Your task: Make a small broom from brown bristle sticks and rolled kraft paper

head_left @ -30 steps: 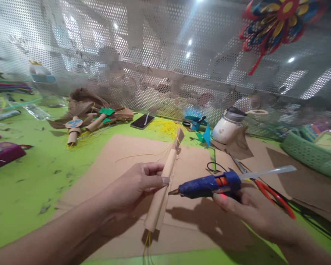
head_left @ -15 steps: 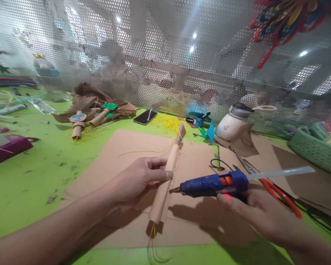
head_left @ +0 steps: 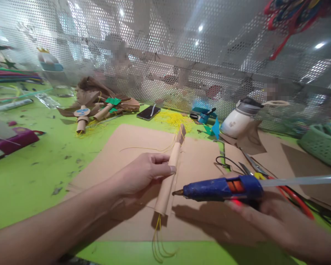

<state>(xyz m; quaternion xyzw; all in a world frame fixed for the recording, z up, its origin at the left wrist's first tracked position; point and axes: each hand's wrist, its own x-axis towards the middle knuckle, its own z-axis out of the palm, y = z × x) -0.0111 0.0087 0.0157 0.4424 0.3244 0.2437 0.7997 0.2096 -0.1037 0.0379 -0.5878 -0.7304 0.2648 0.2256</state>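
Observation:
My left hand [head_left: 146, 173] pinches a rolled brown paper tube [head_left: 167, 186] between thumb and fingers. Yellow strings [head_left: 160, 239] hang out of the tube's near end, and a folded strip of brown paper [head_left: 181, 134] sticks up from its far end. In my right hand [head_left: 267, 213] is a blue hot glue gun [head_left: 209, 188] with a clear glue stick [head_left: 300, 180] in its back. The gun's metal nozzle points left, close beside the tube's lower right side. Sheets of brown paper [head_left: 121, 143] lie beneath both hands.
Red-handled scissors [head_left: 298, 202] and a black cable lie by my right hand. Behind stand a white bottle [head_left: 238, 119], a phone [head_left: 148, 113], yellow string [head_left: 173, 119] and paper figures [head_left: 82, 114]. A green basket [head_left: 320, 145] sits at right, a purple object [head_left: 13, 141] at left.
The whole view has shifted slightly. The glue gun appears larger and reaches further right, its nozzle still beside the tube. My left hand keeps its hold.

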